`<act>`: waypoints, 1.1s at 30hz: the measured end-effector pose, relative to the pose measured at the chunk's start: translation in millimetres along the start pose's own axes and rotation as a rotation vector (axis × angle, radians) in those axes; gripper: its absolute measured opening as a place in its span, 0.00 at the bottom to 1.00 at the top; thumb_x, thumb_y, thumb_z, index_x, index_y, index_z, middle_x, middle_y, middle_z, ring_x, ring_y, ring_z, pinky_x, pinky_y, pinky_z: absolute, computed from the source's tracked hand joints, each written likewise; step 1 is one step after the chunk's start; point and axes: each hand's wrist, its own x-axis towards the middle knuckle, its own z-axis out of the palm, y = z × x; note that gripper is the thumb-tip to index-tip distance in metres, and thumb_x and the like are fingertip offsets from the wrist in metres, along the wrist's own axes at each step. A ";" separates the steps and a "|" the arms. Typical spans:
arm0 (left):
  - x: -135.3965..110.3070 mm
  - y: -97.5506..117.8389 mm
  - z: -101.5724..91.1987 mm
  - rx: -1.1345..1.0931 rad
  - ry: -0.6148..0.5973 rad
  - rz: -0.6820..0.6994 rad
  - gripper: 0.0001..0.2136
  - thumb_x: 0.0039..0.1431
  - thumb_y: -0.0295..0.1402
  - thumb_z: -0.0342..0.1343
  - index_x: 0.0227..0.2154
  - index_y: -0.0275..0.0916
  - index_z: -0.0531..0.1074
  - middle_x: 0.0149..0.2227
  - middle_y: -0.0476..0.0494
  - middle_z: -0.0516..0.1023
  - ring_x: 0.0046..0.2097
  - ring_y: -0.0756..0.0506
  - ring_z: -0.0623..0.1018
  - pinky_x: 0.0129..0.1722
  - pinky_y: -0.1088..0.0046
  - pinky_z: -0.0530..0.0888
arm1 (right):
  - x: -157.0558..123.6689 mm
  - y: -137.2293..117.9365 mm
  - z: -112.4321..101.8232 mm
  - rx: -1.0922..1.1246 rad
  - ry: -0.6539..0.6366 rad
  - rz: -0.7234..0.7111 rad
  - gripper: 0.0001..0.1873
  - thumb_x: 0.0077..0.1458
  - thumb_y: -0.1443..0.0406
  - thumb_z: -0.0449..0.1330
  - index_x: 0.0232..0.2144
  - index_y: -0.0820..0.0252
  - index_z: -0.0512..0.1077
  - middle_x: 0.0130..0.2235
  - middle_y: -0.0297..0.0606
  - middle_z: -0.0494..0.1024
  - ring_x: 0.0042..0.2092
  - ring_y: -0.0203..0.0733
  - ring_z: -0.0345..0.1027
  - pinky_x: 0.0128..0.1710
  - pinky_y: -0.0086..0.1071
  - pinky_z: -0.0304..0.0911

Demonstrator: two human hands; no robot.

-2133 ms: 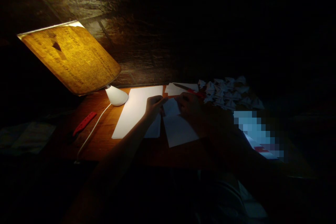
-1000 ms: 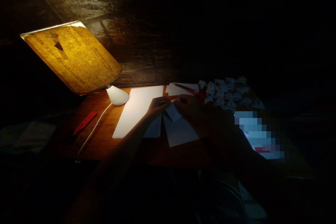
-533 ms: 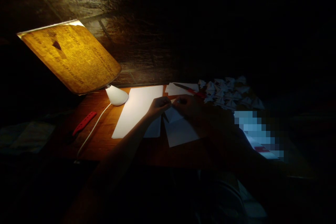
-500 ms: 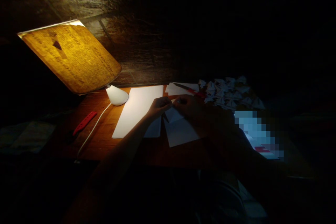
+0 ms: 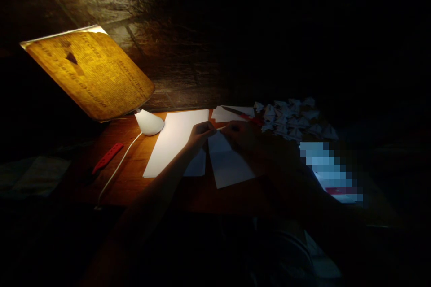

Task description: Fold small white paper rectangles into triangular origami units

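Note:
In a dark room lit by one lamp, my left hand (image 5: 199, 134) and my right hand (image 5: 243, 136) pinch the far edge of a small white paper piece (image 5: 218, 141) just above the wooden table (image 5: 128, 175). The piece hangs flat and unfolded between my fingers. Under it lies a larger white sheet (image 5: 230, 168). Both hands have their fingers pressed together on the paper. My right hand is in shadow and its fingers show only dimly.
A lamp with a white base (image 5: 149, 122) and a printed yellow shade (image 5: 89, 74) stands at the left, its cable running toward me. A long white sheet (image 5: 175, 141), red scissors (image 5: 247, 118), a pile of folded paper pieces (image 5: 292, 119) and a red ruler (image 5: 107, 158) lie around.
The small paper was folded into a point between my hands half a second ago; now it is opened flat. Both hands stay at its far edge.

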 end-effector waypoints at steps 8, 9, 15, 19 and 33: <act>-0.2 4.7 0.9 -0.008 0.000 -0.002 0.15 0.42 0.39 0.70 0.19 0.37 0.69 0.21 0.53 0.65 0.25 0.53 0.64 0.26 0.76 0.57 | 3.6 3.0 -3.9 -0.020 -0.034 -0.036 0.17 0.50 0.54 0.69 0.21 0.55 0.68 0.22 0.30 0.69 0.25 0.36 0.60 0.25 0.32 0.54; -0.3 5.3 1.2 -0.005 0.000 0.005 0.16 0.41 0.38 0.71 0.19 0.37 0.69 0.20 0.53 0.65 0.25 0.53 0.63 0.26 0.76 0.56 | 3.8 2.9 -4.2 -0.021 -0.039 -0.035 0.17 0.50 0.54 0.69 0.21 0.55 0.69 0.22 0.30 0.69 0.25 0.36 0.60 0.25 0.32 0.54; -3.0 4.8 1.0 -0.054 0.030 -0.053 0.18 0.44 0.41 0.72 0.21 0.39 0.67 0.18 0.56 0.64 0.19 0.55 0.62 0.19 0.77 0.55 | 1.3 -1.1 -1.6 0.018 0.015 -0.003 0.16 0.50 0.55 0.69 0.22 0.55 0.68 0.22 0.30 0.69 0.25 0.36 0.60 0.26 0.32 0.56; -3.5 3.5 -0.6 -0.110 0.059 -0.128 0.19 0.45 0.44 0.72 0.23 0.41 0.66 0.14 0.59 0.61 0.13 0.54 0.60 0.12 0.76 0.53 | 1.9 -3.7 -2.4 0.046 0.024 0.002 0.16 0.51 0.55 0.70 0.22 0.56 0.69 0.24 0.31 0.71 0.28 0.36 0.62 0.28 0.32 0.59; -4.1 5.7 0.8 -0.106 0.046 -0.089 0.22 0.45 0.47 0.74 0.24 0.41 0.65 0.14 0.60 0.63 0.11 0.54 0.63 0.09 0.79 0.58 | 4.9 -0.3 -6.2 -0.020 0.011 -0.048 0.15 0.57 0.59 0.66 0.23 0.56 0.68 0.25 0.31 0.71 0.29 0.38 0.63 0.30 0.32 0.59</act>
